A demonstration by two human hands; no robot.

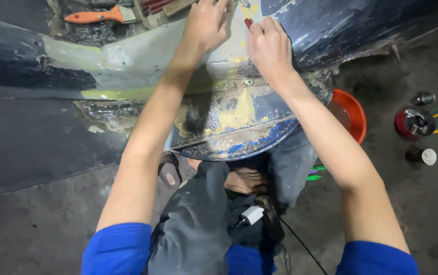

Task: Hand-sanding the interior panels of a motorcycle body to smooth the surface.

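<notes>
Down from the head camera, two bare forearms in blue sleeves reach far over a curved, dark-blue car body panel [239, 117] patched with yellow filler and scraped bare metal. One left hand [206, 23] lies flat on the pale filled area at the far middle of the panel, fingers spread and holding nothing, its fingertips cut off by the top edge. One right hand [270, 48] is just to its right, fist closed around a small red tool [248, 22], of which only the tip shows above the knuckles; that tip touches the panel at the yellow patch, just beside the left hand. What kind of tool it is cannot be told.

One orange-handled scraper [99, 15] lies at the far left on the dirty surface beyond the panel, well apart from both hands. One orange-red bowl [354, 112] sits on the concrete floor [422, 203] to the right, partly hidden behind the right forearm. Further right stand three small containers: a red can [413, 124], a metal tin [425, 98] and a dark bottle with a white cap [421, 156]. Near the person's dark trousers, one white charger plug [252, 215] hangs with a black cable
</notes>
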